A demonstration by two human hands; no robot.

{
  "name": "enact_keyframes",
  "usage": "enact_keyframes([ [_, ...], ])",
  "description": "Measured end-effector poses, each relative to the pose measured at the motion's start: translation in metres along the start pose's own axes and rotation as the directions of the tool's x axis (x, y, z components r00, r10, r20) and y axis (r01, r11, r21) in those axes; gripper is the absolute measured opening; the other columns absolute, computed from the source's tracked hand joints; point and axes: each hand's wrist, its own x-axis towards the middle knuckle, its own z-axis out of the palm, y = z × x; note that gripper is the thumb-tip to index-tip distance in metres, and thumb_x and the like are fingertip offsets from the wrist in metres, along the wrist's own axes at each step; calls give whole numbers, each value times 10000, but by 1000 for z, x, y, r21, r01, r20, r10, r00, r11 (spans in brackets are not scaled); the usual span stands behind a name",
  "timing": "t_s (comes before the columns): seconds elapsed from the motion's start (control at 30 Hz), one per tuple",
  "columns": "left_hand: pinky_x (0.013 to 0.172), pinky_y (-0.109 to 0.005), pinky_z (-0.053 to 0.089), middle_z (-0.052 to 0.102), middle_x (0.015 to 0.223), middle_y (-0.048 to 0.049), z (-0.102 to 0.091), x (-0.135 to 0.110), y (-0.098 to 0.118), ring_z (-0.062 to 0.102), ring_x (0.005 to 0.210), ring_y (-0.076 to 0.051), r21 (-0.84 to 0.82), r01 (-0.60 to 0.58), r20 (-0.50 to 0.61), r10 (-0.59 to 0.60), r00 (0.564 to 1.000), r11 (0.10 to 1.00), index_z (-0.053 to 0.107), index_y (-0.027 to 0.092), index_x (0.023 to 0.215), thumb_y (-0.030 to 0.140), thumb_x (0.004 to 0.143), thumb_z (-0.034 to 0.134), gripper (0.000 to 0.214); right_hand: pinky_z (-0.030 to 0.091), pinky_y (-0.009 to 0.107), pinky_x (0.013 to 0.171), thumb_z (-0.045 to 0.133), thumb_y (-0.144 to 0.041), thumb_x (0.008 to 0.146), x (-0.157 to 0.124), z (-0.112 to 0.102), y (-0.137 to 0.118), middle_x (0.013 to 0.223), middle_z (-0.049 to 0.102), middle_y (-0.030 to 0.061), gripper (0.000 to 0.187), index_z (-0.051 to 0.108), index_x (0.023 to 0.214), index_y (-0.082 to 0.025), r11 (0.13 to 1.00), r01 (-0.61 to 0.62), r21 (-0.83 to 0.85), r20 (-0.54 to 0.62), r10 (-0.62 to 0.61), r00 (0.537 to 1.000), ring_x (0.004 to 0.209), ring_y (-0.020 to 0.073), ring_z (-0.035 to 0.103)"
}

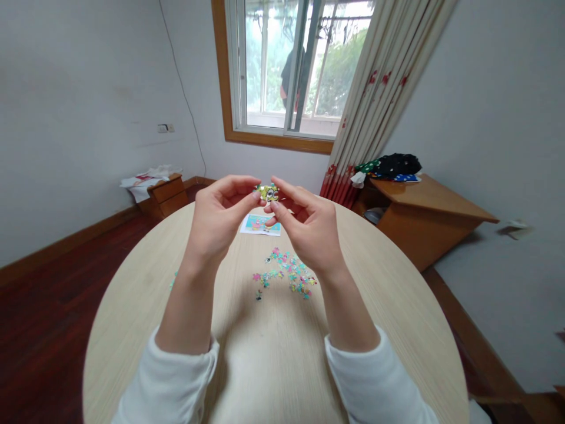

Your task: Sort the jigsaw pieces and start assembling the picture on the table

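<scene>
Both hands are raised over the far half of the round table, pinching a small group of joined jigsaw puzzle pieces [269, 193] between them. The pieces are yellow with a cartoon eye. My left hand [223, 215] grips the left end between thumb and fingers. On the right end, thumb and index finger of my right hand [306, 221] are closed. Beneath the hands lies a printed picture sheet [260, 225] with a blue scene, partly covered by my right fingers. Loose puzzle pieces [295, 274] in pink, teal and yellow are scattered nearer to me.
The pale wooden round table [273, 365] fills the lower view. A few green pieces [173, 280] lie by my left forearm. Beyond the table stand a small drawer unit [168, 197] at left and a wooden cabinet [436, 206] with cloths at right. A curtain [384, 88] hangs beside the window.
</scene>
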Motion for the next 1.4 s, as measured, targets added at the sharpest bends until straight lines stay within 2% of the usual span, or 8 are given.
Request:
enact_keyframes([
  [0.23,769,-305,570,675,755,-15,3,-3,8,679,834,-193,-3,-37,6,37,999,999,672,162,777,246,618,800,221,625,291,647,589,-356,849,-2,2,-7,975,621,38,364,621,1202,-272,1000,24,9,-21,-23,999,826,141,628],
  [0.53,768,-305,574,676,778,-15,3,-5,12,680,848,-198,-2,-54,3,54,999,999,678,171,812,211,640,789,208,630,308,700,589,-326,852,-4,1,-13,982,614,28,370,608,1220,-296,999,28,21,-49,-27,998,901,161,625],
  [0.83,712,-256,569,693,771,-14,4,-6,13,674,728,-141,1,-130,35,130,991,992,684,172,805,242,635,799,218,627,266,638,573,-275,856,-3,2,-18,948,619,25,358,616,1212,-284,994,75,-78,-68,-80,994,854,144,637],
  [1.0,679,-243,570,699,759,-13,5,-6,15,668,689,-130,5,-143,39,143,989,990,683,178,803,260,640,799,216,621,253,601,578,-275,851,-3,2,-18,934,625,27,361,620,1209,-284,994,76,-81,-85,-83,993,815,138,639],
  [1.4,687,-247,577,690,760,-2,4,-5,15,668,717,-131,3,-150,70,150,986,989,672,196,790,257,654,792,192,617,242,585,552,-264,867,-3,3,-17,938,633,27,347,621,1207,-276,987,94,-127,-100,-107,989,793,128,636],
])
